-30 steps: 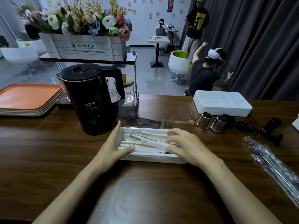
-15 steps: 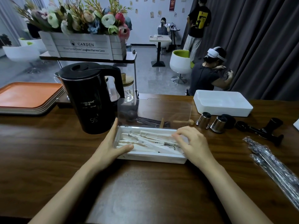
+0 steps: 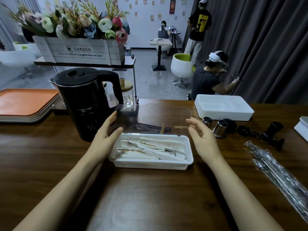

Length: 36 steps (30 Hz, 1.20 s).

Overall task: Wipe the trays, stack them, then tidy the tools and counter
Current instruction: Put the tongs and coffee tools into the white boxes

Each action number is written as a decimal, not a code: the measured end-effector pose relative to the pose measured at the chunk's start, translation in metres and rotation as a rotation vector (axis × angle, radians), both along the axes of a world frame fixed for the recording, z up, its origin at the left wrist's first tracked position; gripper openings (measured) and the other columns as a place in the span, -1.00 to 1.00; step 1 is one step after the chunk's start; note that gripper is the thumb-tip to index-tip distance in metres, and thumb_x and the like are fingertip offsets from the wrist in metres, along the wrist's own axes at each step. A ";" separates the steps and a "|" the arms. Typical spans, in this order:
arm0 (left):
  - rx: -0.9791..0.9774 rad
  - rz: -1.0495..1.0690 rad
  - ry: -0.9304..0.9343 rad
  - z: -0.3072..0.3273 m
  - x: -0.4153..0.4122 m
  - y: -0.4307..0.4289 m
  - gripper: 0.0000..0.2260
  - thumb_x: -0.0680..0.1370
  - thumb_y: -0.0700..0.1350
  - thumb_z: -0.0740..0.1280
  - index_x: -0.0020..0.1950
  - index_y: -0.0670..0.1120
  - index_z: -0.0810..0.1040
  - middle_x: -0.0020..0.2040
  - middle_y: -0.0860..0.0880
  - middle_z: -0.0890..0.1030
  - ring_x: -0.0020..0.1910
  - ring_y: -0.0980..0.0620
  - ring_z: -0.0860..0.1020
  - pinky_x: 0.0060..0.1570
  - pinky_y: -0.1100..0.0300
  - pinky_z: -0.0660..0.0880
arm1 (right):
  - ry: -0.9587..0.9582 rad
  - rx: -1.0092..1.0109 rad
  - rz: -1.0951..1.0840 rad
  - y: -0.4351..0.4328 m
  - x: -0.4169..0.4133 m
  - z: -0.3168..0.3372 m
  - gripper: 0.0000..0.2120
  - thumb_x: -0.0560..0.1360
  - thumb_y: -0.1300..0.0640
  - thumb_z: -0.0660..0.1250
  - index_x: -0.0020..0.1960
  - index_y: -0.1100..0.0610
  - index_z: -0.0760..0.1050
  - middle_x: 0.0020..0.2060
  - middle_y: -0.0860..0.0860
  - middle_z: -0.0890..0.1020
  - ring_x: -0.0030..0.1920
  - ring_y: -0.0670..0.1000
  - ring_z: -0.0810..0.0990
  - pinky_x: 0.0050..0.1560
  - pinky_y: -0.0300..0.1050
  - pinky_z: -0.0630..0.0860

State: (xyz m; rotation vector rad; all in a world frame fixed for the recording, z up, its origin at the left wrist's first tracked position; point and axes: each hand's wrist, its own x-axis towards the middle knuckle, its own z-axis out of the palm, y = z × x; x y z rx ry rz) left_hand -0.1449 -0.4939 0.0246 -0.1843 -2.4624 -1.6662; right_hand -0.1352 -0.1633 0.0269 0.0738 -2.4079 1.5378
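Orange plastic trays (image 3: 25,104) stacked far left: looks done. White plastic tool box (image 3: 150,164) mid desk (image 3: 150,197), clear lid (image 3: 158,117) upright. Left hand (image 3: 105,135), right hand (image 3: 203,137) wide, empty, flanking lid. Black metal tools (image 3: 260,132) loose right: untidied.

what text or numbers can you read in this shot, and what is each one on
"GARDEN": front of the white wooden flower box.
"Plant Smile Grow Laughter Harvest Love": the same box, on the line beneath.
"55": lit display low on the black electric kettle.
Brand mark above that display: too blurred to read.
Paper posters on the far white wall: too small to read.
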 end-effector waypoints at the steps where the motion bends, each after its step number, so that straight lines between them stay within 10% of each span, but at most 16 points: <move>1: 0.014 0.005 0.000 0.003 0.001 -0.001 -0.43 0.67 -0.11 0.30 0.64 0.13 0.18 0.53 0.08 0.36 0.49 0.12 0.37 0.50 0.05 0.31 | 0.004 -0.041 -0.009 0.002 0.000 0.003 -0.70 0.65 0.14 0.27 0.32 -0.15 0.47 0.31 -0.20 0.53 0.23 -0.31 0.50 0.35 -0.09 0.48; 10: 0.086 0.084 -0.014 -0.005 0.029 -0.008 -0.38 0.58 0.33 0.21 0.56 0.05 0.35 0.50 0.13 0.43 0.49 0.21 0.37 0.55 0.04 0.24 | 0.025 0.030 0.049 0.009 0.019 0.009 -0.73 0.65 -0.09 0.19 0.16 -0.12 0.65 0.05 -0.20 0.64 0.17 -0.13 0.59 0.27 0.07 0.53; 15: 0.054 0.105 -0.073 -0.022 0.033 -0.006 -0.63 0.69 0.16 0.19 0.47 0.12 0.48 0.40 0.21 0.54 0.43 0.29 0.41 0.54 0.05 0.28 | -0.095 0.122 0.082 0.013 0.035 -0.019 -0.72 0.63 -0.14 0.19 0.24 -0.24 0.60 0.40 -0.44 0.33 0.41 -0.41 0.23 0.29 -0.35 0.21; 22: 0.036 0.032 -0.169 -0.037 0.038 -0.012 -0.67 0.66 0.07 0.28 0.44 0.21 0.48 0.28 0.16 0.63 0.30 0.13 0.57 0.32 -0.15 0.52 | -0.210 0.029 0.068 0.007 0.049 -0.034 -0.71 0.63 -0.03 0.27 0.28 -0.31 0.56 0.41 -0.23 0.43 0.41 -0.29 0.36 0.46 -0.03 0.37; 33: -0.128 0.180 -0.105 -0.039 0.051 0.001 -0.64 0.67 0.00 0.28 0.23 0.54 0.49 -0.10 0.12 0.72 -0.09 0.10 0.66 0.10 0.08 0.57 | -0.202 0.086 -0.234 -0.032 0.060 -0.028 -0.80 0.60 -0.05 0.30 0.13 -0.35 0.54 -0.14 -0.27 0.61 -0.10 -0.35 0.54 0.02 0.04 0.59; 36: -0.170 0.219 -0.169 -0.033 0.049 0.007 -0.62 0.65 -0.01 0.26 0.29 0.50 0.48 -0.15 0.27 0.68 -0.02 0.20 0.62 0.18 0.05 0.55 | -0.243 0.144 -0.234 -0.039 0.064 -0.023 -0.71 0.64 -0.04 0.22 0.27 -0.37 0.46 0.12 -0.28 0.57 0.02 -0.23 0.54 0.18 0.02 0.53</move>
